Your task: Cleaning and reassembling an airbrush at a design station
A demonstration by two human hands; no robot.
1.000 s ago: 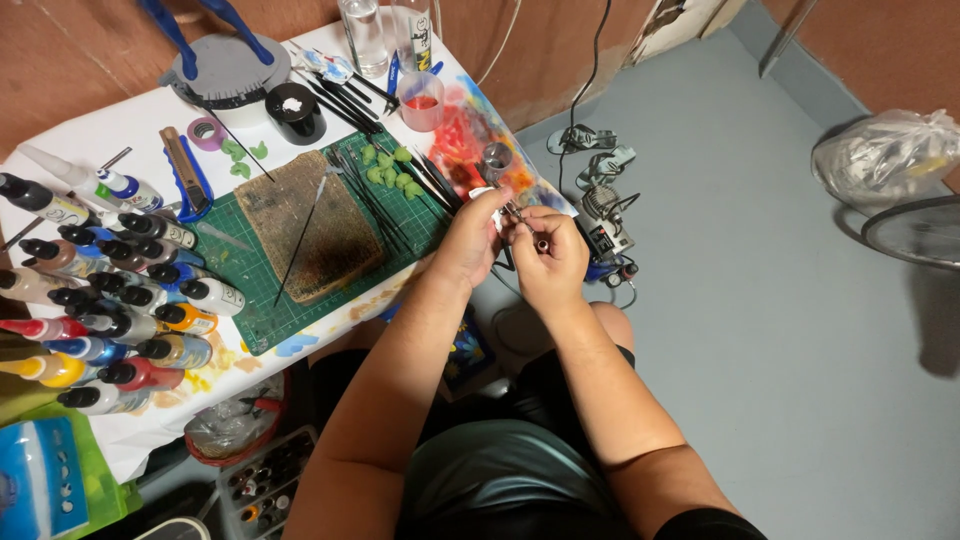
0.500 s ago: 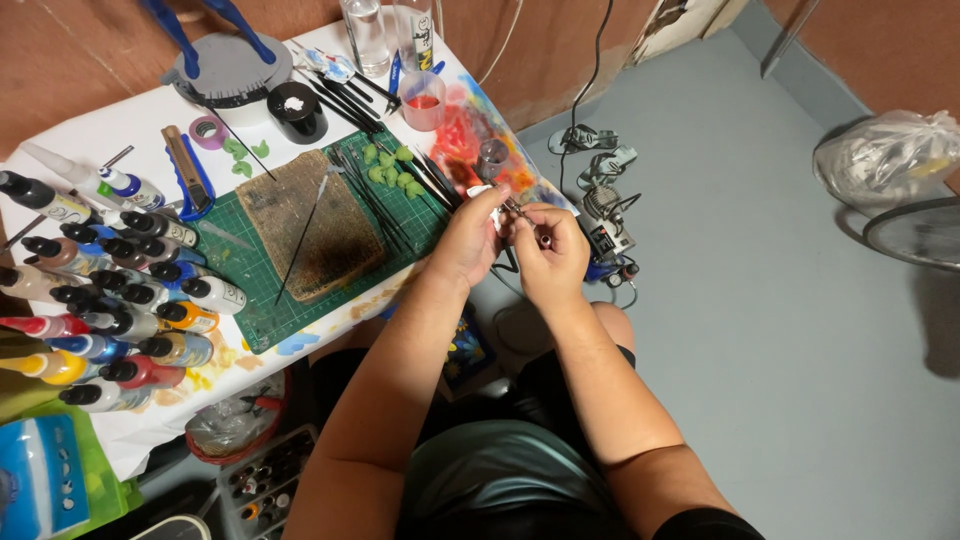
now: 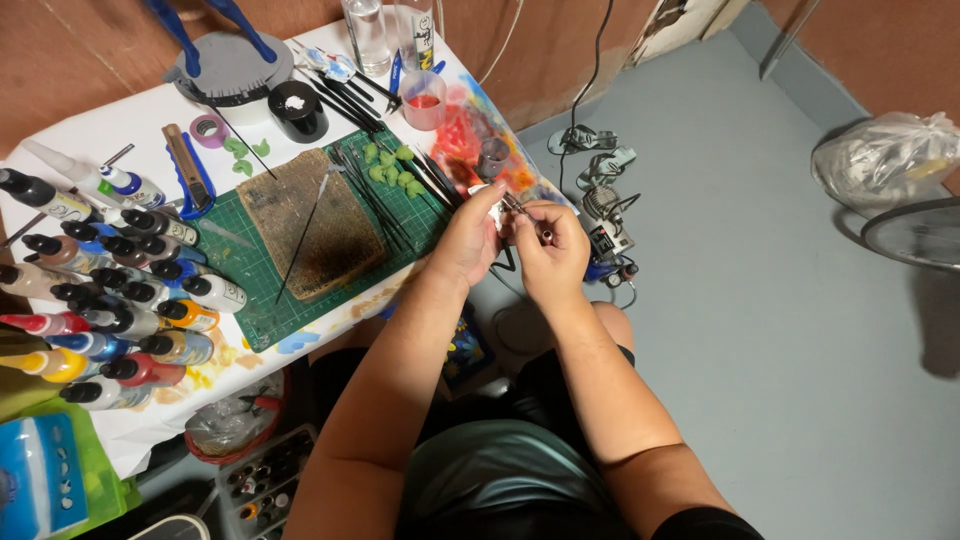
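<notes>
Nearest me, under the table edge by my left knee, sits a tray of small pots (image 3: 262, 478) and a clear bag (image 3: 228, 425) in a red-rimmed bin. Above them the table (image 3: 130, 120), covered in white paper, carries a crowded cluster of paint bottles (image 3: 110, 300) along its left side. Beside the bottles lies a green cutting mat (image 3: 240, 290) with a scorched brown pad (image 3: 310, 225) on it, a thin rod resting across the pad. Black-handled brushes (image 3: 385, 200) lie along the mat's right side, near some green leaf-shaped bits (image 3: 392, 168).

My left hand (image 3: 468, 235) and right hand (image 3: 548, 250) meet just off the table's right corner, over my lap. Both are closed around a small metal airbrush (image 3: 525, 215); the left fingers pinch its pale front end, the right fingers grip its slim body. It hangs clear of the table, just beside the paint-stained corner.

To the right the grey floor (image 3: 760, 330) lies open. Beyond my hands, a tangle of metal clips and cable (image 3: 600, 190) sits on the floor. Farther up the table stand a red-filled cup (image 3: 424, 100), a black jar (image 3: 297, 108) and glass jars (image 3: 368, 30).
</notes>
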